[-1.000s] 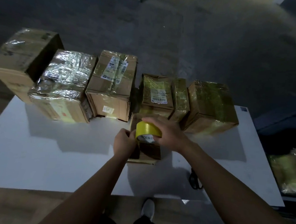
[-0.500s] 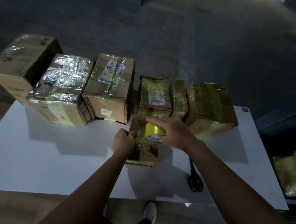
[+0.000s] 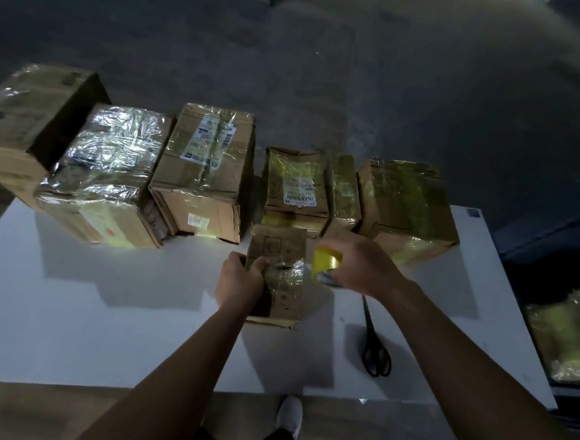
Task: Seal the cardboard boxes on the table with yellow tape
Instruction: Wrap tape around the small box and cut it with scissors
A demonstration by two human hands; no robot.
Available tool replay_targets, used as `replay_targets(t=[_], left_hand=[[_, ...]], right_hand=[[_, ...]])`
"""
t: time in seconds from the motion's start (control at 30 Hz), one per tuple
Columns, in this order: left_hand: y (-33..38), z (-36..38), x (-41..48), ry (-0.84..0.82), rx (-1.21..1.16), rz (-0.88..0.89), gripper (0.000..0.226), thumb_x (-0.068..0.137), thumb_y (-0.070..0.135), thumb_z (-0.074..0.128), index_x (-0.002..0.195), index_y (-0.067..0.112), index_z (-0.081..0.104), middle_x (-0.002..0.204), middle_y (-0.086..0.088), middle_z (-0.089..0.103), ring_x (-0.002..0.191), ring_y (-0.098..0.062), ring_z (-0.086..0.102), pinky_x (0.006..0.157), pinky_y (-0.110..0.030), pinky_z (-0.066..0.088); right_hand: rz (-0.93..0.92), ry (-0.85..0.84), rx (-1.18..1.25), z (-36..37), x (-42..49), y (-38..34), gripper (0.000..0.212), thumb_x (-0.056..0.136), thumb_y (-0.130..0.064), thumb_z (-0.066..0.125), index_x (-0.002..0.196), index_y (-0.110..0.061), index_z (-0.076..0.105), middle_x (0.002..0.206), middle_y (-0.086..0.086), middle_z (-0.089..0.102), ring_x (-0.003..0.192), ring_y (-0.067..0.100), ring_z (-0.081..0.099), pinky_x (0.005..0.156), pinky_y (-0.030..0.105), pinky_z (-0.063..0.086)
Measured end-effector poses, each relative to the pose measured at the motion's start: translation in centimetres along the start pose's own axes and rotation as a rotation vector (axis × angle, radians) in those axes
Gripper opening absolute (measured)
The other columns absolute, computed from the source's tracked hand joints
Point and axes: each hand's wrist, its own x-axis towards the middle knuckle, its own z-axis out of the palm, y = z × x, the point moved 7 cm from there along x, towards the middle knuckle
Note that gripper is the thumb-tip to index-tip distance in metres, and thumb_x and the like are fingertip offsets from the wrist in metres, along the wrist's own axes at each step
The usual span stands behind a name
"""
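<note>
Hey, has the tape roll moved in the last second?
Yes. The tape roll, held in the right hand, went rightward: from above the small box to just past the box's right edge.

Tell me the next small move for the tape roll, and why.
Probably draw the tape roll down past the small box's right edge, so the strip wraps onto that side. The right hand holds the roll just off that edge, the shiny strip lies across the box top, and the left hand grips the box's left edge.
</note>
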Motion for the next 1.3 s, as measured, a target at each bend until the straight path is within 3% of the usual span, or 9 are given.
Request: replay_targets(t=[0.2, 0.4, 0.6, 0.73, 0.83, 0.93, 1.03, 1.13, 1.3], left_hand=[[0.6, -0.3, -0.3, 0.063, 0.102, 0.078, 0.034, 0.093, 0.039, 0.058, 0.112, 0.012, 0.047, 0.106, -0.005, 0.061, 0.095, -0.025, 0.061, 0.072, -0.035, 0.044], [2.0, -0.1, -1.1, 0.102, 0.246, 0.182, 0.037, 0.095, 0.037, 0.053, 0.117, 0.009, 0.045, 0.11, -0.007, 0.055, 0.1, -0.025, 0.057, 0.073, -0.033, 0.041], [1.8, 0.3, -1.1, 0.072, 0.299, 0.221, 0.071, 0.076, 0.061, 0.066, 0.124, 0.016, 0.041, 0.115, 0.0, 0.054, 0.102, -0.018, 0.056, 0.078, -0.035, 0.05], [2.0, 1.0, -0.8, 0.027, 0.387, 0.21, 0.099, 0.066, 0.075, 0.065, 0.137, 0.014, 0.032, 0.126, -0.005, 0.048, 0.112, -0.021, 0.052, 0.085, -0.039, 0.05], [2.3, 1.4, -0.9, 0.0, 0.429, 0.189, 0.112, 0.067, 0.075, 0.065, 0.147, 0.01, 0.02, 0.133, -0.011, 0.044, 0.122, -0.028, 0.048, 0.095, -0.044, 0.048], [1.6, 1.5, -0.1, -0.036, 0.297, 0.069, 0.102, 0.064, 0.069, 0.072, 0.14, 0.014, 0.033, 0.124, -0.009, 0.052, 0.115, -0.027, 0.052, 0.092, -0.045, 0.05], [0.9, 1.4, 0.5, -0.058, 0.091, -0.008, 0.073, 0.062, 0.06, 0.076, 0.117, 0.018, 0.053, 0.106, 0.0, 0.063, 0.099, -0.02, 0.062, 0.084, -0.044, 0.056], [0.6, 1.2, 0.3, -0.052, -0.046, -0.028, 0.045, 0.072, 0.042, 0.078, 0.105, 0.018, 0.058, 0.095, 0.002, 0.067, 0.088, -0.017, 0.064, 0.082, -0.042, 0.057], [-0.8, 0.4, 0.6, -0.134, -0.326, -0.096, 0.03, 0.077, 0.025, 0.079, 0.099, 0.013, 0.063, 0.093, -0.006, 0.07, 0.087, -0.026, 0.068, 0.084, -0.047, 0.056]], right_hand=[[0.065, -0.118, -0.139, 2.7, 0.0, 1.6, 0.057, 0.08, -0.025, 0.074, 0.133, -0.019, 0.054, 0.136, 0.006, 0.052, 0.119, 0.025, 0.051, 0.09, 0.027, 0.041], [0.11, -0.097, -0.121, 5.0, 0.4, 2.4, 0.057, 0.078, -0.027, 0.074, 0.131, -0.018, 0.056, 0.132, 0.008, 0.052, 0.119, 0.026, 0.049, 0.092, 0.03, 0.041], [0.082, -0.071, -0.101, 6.2, 0.9, 1.7, 0.058, 0.077, -0.026, 0.074, 0.13, -0.014, 0.055, 0.123, 0.009, 0.057, 0.116, 0.026, 0.05, 0.089, 0.031, 0.04], [0.076, -0.055, -0.084, 6.5, 1.0, 1.8, 0.057, 0.075, -0.024, 0.075, 0.128, -0.012, 0.056, 0.12, 0.01, 0.059, 0.112, 0.027, 0.053, 0.088, 0.032, 0.042], [0.077, -0.034, -0.081, 6.5, 0.9, 2.0, 0.057, 0.077, -0.021, 0.073, 0.131, -0.011, 0.054, 0.123, 0.01, 0.058, 0.114, 0.027, 0.052, 0.09, 0.032, 0.042], [0.071, -0.041, -0.091, 6.6, 1.0, 1.8, 0.06, 0.077, -0.023, 0.075, 0.132, -0.013, 0.053, 0.124, 0.009, 0.058, 0.115, 0.026, 0.052, 0.091, 0.032, 0.041], [0.068, -0.052, -0.103, 6.6, 0.9, 1.7, 0.064, 0.075, -0.03, 0.078, 0.132, -0.016, 0.052, 0.127, 0.006, 0.056, 0.117, 0.024, 0.051, 0.093, 0.033, 0.041], [0.065, -0.044, -0.096, 6.5, 0.7, 1.6, 0.064, 0.075, -0.031, 0.079, 0.131, -0.014, 0.052, 0.125, 0.006, 0.057, 0.116, 0.025, 0.051, 0.092, 0.033, 0.04], [0.064, -0.055, -0.041, 5.5, 0.4, 0.8, 0.066, 0.073, -0.027, 0.082, 0.128, -0.007, 0.052, 0.127, 0.009, 0.057, 0.117, 0.026, 0.051, 0.094, 0.034, 0.04]])
